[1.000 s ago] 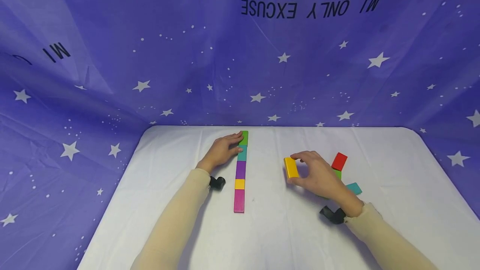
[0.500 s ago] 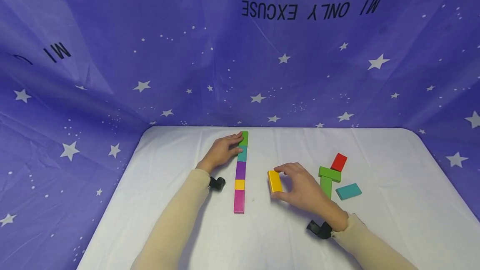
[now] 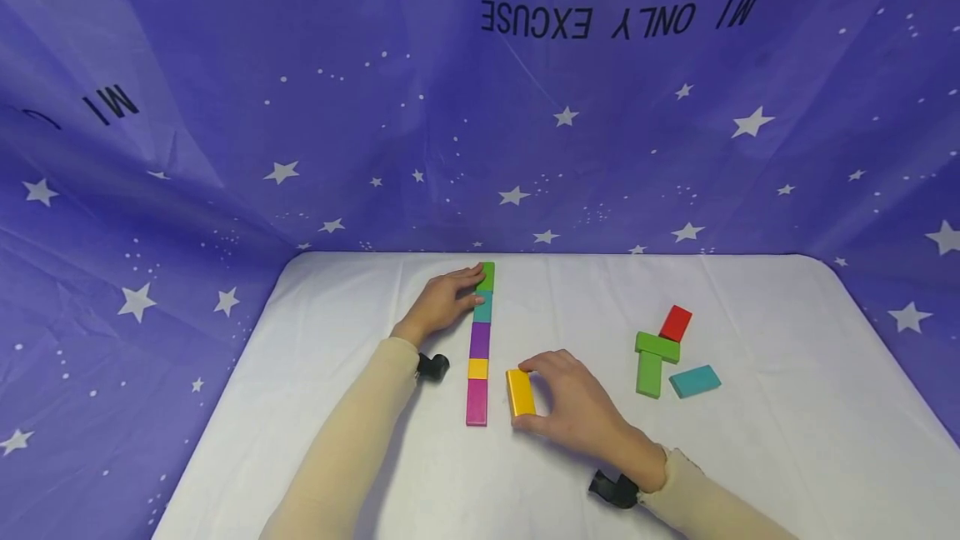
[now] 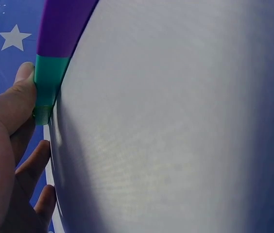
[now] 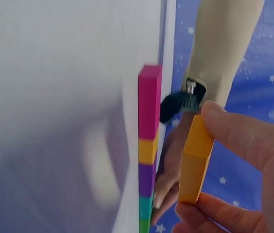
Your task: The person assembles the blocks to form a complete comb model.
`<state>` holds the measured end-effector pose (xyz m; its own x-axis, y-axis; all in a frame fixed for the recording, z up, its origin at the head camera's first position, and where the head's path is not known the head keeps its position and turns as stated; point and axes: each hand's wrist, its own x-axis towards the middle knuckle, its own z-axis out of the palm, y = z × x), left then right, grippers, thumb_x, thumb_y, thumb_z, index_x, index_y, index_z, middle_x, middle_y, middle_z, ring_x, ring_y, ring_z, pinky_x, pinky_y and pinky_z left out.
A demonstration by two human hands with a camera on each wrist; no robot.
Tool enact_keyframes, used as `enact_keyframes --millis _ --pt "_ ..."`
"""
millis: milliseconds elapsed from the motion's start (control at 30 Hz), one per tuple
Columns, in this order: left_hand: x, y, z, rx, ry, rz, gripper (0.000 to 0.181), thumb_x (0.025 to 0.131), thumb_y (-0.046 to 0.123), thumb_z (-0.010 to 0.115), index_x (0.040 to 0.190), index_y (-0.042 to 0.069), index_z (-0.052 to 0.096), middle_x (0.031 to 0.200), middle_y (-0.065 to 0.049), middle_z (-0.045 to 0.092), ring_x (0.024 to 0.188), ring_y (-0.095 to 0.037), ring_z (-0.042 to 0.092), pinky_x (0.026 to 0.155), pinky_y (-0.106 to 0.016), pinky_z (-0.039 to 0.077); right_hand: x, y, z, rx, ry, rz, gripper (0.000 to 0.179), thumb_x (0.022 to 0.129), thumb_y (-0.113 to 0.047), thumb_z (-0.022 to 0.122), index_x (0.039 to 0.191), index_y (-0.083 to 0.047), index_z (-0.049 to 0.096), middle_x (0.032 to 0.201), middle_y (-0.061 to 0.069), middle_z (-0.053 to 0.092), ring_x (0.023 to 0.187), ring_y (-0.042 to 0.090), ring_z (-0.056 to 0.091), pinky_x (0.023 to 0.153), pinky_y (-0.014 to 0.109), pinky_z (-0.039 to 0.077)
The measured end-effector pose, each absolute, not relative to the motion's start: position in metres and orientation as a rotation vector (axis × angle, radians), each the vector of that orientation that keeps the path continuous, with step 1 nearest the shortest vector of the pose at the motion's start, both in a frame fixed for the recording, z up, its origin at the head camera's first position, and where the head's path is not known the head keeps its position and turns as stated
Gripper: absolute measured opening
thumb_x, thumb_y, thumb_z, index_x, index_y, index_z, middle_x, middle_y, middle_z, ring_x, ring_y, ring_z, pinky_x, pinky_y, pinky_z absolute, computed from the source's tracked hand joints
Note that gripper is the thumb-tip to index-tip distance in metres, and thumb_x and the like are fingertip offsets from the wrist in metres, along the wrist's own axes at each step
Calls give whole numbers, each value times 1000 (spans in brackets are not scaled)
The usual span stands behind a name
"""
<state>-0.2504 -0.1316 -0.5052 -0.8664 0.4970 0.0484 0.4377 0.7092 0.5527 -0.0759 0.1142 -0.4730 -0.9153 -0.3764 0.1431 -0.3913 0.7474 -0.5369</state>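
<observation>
A straight row of coloured blocks lies on the table, running from near to far: a magenta block (image 3: 477, 402), a small yellow block (image 3: 477, 369), a purple block (image 3: 479, 341), a teal block (image 3: 483, 307) and a green block (image 3: 487, 277). At the far end my left hand (image 3: 438, 303) rests against the row, its thumb on the teal block and its fingers on the green one. My right hand (image 3: 577, 402) pinches a larger yellow block (image 3: 521, 392) between thumb and fingers, just right of the row and apart from it. The right wrist view shows this yellow block (image 5: 195, 160) tilted.
Toward the right lie loose blocks: a red block (image 3: 676, 323), a green block (image 3: 657, 347) touching another green block (image 3: 649, 375), and a teal block (image 3: 695, 382). A white cloth covers the table (image 3: 787, 457). Behind it hangs a purple star-print curtain (image 3: 420, 107).
My right hand has carried the larger yellow block leftward and nearer to me, toward the row's near end, uncovering the loose blocks at right. The left hand has stayed in place.
</observation>
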Motion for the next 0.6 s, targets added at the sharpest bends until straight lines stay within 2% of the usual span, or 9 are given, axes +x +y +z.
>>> enact_keyframes --millis 600 --pt "-251 -132 -505 783 2810 863 53 98 33 66 146 12 54 157 3 42 144 -23 39 121 -43 28 -56 80 -481 807 -2992 865 63 70 -50 87 117 -14 66 110 -6 64 107 14 54 97 36 51"
